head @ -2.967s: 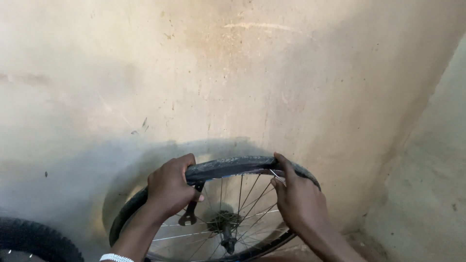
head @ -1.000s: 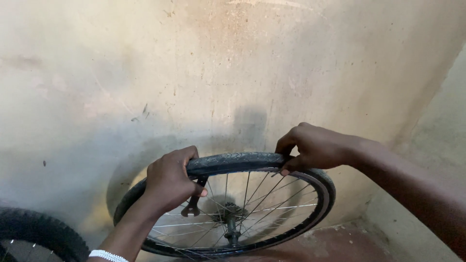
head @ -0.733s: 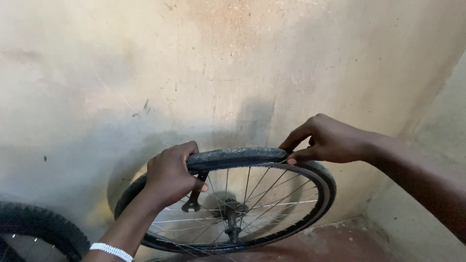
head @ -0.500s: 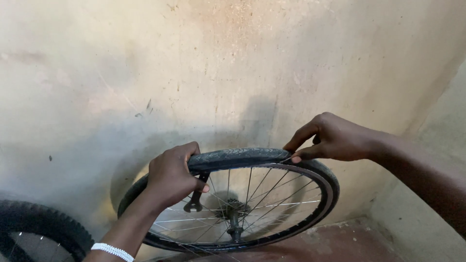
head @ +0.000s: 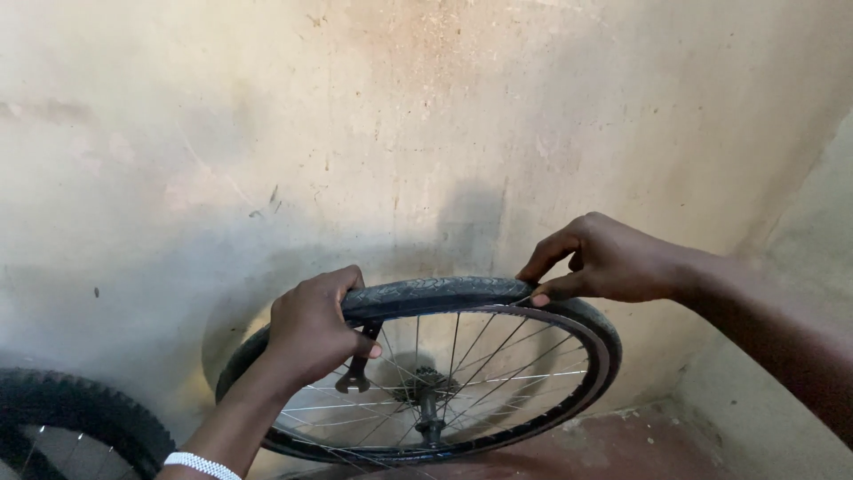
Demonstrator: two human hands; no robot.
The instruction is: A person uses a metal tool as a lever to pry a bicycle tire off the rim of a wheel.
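A spoked bicycle wheel with a black tyre leans near a stained wall, hub low in the middle. My left hand wraps over the top left of the tyre and also holds a small dark metal spanner-like tool that hangs down across the spokes. My right hand pinches the tyre's edge at the top right, thumb under and fingers over the bead, where the tyre lifts off the silver rim.
A second wheel with a knobbly black tyre stands at the lower left. The beige wall fills the background and meets a side wall at a corner on the right. A reddish floor shows at the bottom.
My right hand moved from the wheel's right side up onto the top right of the tyre and now pinches its edge. My left hand has kept its grip on tyre and tool.
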